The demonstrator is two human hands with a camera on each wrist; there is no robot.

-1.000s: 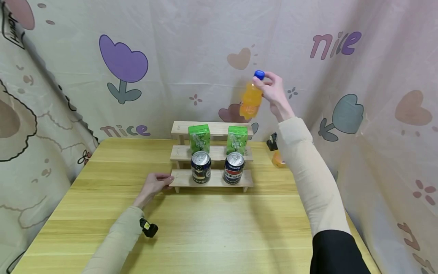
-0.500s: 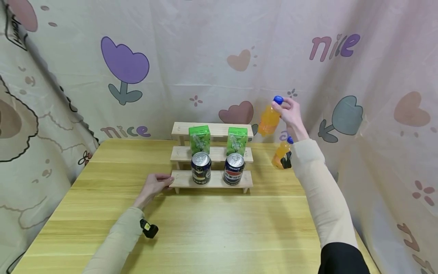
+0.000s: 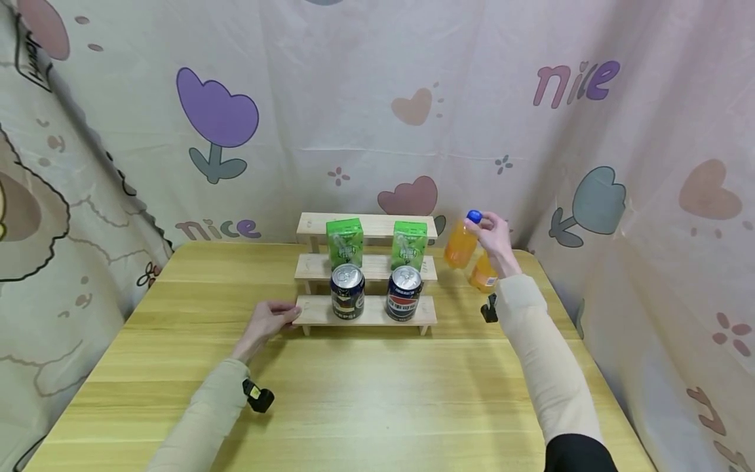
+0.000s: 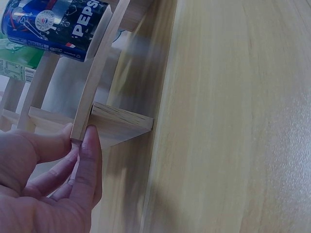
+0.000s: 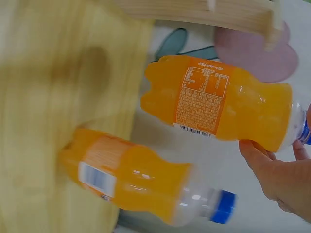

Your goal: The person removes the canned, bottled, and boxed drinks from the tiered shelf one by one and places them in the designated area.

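My left hand [image 3: 271, 322] pinches the left end of the lowest step of a three-step wooden rack [image 3: 366, 316], thumb on top and fingers beneath, as the left wrist view shows. My right hand [image 3: 494, 239] grips a bottle of orange drink [image 5: 209, 99] near its neck, below the blue cap. That bottle hangs tilted, right of the rack. A second orange drink bottle [image 5: 141, 174] stands on the table close beside it, partly hidden by the right hand in the head view.
Two dark soda cans [image 3: 347, 292] stand on the lowest step. Two green drink cartons [image 3: 409, 245] stand on the middle step. A patterned curtain [image 3: 330, 98] hangs behind the wooden table [image 3: 377, 400] and along both sides.
My right hand has carried the orange drink bottle from above the rack's top right to the right and down, close to the standing bottle. The left hand has stayed on the rack.
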